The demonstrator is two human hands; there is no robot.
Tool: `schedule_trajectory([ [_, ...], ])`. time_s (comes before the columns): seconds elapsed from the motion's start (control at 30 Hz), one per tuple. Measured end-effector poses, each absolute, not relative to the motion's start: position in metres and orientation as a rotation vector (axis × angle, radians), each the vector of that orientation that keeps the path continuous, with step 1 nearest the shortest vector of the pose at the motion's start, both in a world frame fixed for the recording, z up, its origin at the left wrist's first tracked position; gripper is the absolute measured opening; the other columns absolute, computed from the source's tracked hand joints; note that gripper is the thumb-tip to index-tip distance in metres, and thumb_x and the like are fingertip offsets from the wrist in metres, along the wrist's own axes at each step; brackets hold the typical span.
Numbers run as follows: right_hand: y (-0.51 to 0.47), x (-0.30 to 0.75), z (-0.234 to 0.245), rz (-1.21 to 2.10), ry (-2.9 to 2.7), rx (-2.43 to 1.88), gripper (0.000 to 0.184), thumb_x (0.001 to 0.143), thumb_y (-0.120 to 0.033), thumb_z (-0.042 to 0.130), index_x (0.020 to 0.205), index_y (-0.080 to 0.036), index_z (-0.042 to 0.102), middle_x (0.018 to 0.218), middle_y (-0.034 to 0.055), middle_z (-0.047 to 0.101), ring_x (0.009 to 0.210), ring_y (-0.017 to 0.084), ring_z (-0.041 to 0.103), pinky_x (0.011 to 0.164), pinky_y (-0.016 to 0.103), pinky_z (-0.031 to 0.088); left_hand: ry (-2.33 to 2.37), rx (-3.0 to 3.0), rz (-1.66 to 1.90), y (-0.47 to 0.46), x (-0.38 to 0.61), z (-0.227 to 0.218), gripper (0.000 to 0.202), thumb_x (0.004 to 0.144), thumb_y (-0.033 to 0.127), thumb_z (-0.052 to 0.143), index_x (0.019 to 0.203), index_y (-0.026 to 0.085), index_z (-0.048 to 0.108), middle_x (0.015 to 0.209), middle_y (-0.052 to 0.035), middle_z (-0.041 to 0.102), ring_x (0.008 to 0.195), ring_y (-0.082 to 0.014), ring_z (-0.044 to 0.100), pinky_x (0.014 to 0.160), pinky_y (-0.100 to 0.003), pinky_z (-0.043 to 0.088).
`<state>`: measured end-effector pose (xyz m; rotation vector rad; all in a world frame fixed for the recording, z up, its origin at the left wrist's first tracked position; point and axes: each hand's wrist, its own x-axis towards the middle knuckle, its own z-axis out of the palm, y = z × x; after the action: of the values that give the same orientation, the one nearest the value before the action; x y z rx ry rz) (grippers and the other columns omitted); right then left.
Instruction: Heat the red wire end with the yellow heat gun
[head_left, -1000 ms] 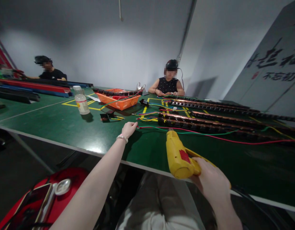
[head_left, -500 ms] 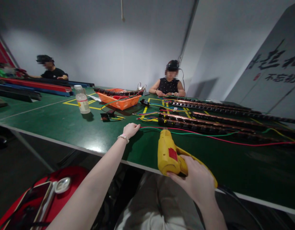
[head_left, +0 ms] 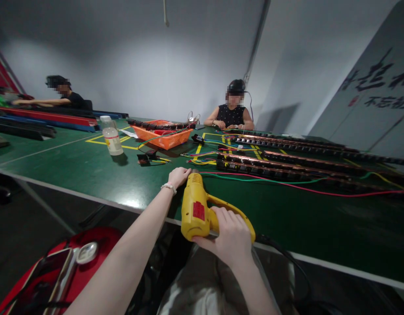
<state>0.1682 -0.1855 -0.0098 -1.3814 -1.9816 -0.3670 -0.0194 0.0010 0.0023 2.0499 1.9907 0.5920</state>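
Observation:
My right hand (head_left: pixel 231 234) is wrapped round the handle of a yellow heat gun (head_left: pixel 193 203) with a red label. Its nozzle points away from me, close beside my left hand (head_left: pixel 179 176). The fingers of my left hand are closed at the end of a red wire (head_left: pixel 287 183) and a green wire (head_left: pixel 264 180), partly hidden behind the nozzle. Both wires run right across the green table (head_left: pixel 146 183). Beyond them lie long black and copper bar assemblies (head_left: pixel 254 165) with coloured leads.
An orange basket (head_left: pixel 169 142) holds another bar assembly. Left of it stands a clear bottle (head_left: pixel 112 138). A small black part with yellow leads (head_left: pixel 149 158) lies nearer. One co-worker (head_left: pixel 233 114) sits opposite, another (head_left: pixel 69 98) far left. A red stool (head_left: pixel 100 245) is below left.
My right hand has moved left with the heat gun, bringing its nozzle up to my left hand. My left hand has hardly moved. The far-left co-worker's arm has stretched out.

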Motion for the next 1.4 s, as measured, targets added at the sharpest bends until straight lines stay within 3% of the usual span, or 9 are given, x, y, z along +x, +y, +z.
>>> schedule_trajectory([
  [0.27, -0.186, 0.169, -0.008, -0.358, -2.009, -1.341, 0.082, 0.060, -0.084, 0.043, 0.100, -0.014, 0.060, 0.091, 0.0090, 0.066, 0.080, 0.022, 0.058, 0.072, 0.031, 0.035, 2.037, 2.018, 0.614, 0.001, -0.020, 0.001, 0.057, 0.087, 0.054, 0.029, 0.085, 0.016, 0.072, 0.094, -0.0143, 0.069, 0.084, -0.0221, 0.062, 0.060, -0.024, 0.036],
  [0.73, -0.182, 0.206, -0.006, -0.328, -2.017, -1.376, 0.078, 0.059, -0.081, 0.050, 0.101, -0.016, 0.060, 0.096, 0.0083, 0.067, 0.086, 0.022, 0.061, 0.079, 0.031, 0.036, 2.005, 1.986, 0.781, -0.001, -0.020, -0.002, 0.051, 0.085, 0.051, 0.032, 0.064, 0.019, 0.066, 0.073, -0.0069, 0.066, 0.071, -0.0187, 0.057, 0.056, -0.025, 0.029],
  [1.0, -0.181, 0.243, -0.002, -0.383, -2.021, -1.513, 0.073, 0.059, -0.079, 0.052, 0.100, -0.018, 0.059, 0.093, 0.0066, 0.067, 0.083, 0.023, 0.062, 0.073, 0.032, 0.040, 1.922, 1.838, 0.947, 0.009, -0.026, -0.005, 0.049, 0.082, 0.051, 0.035, 0.056, 0.017, 0.059, 0.054, -0.0016, 0.052, 0.057, -0.0141, 0.047, 0.054, -0.024, 0.025],
  [1.4, -0.188, 0.283, -0.008, -0.540, -1.974, -1.705, 0.070, 0.063, -0.077, 0.050, 0.102, -0.019, 0.056, 0.088, 0.0065, 0.066, 0.077, 0.024, 0.063, 0.066, 0.034, 0.046, 1.910, 1.798, 0.977, 0.009, -0.027, -0.005, 0.049, 0.081, 0.052, 0.035, 0.055, 0.017, 0.056, 0.053, -0.0010, 0.050, 0.055, -0.0138, 0.045, 0.053, -0.024, 0.024],
])
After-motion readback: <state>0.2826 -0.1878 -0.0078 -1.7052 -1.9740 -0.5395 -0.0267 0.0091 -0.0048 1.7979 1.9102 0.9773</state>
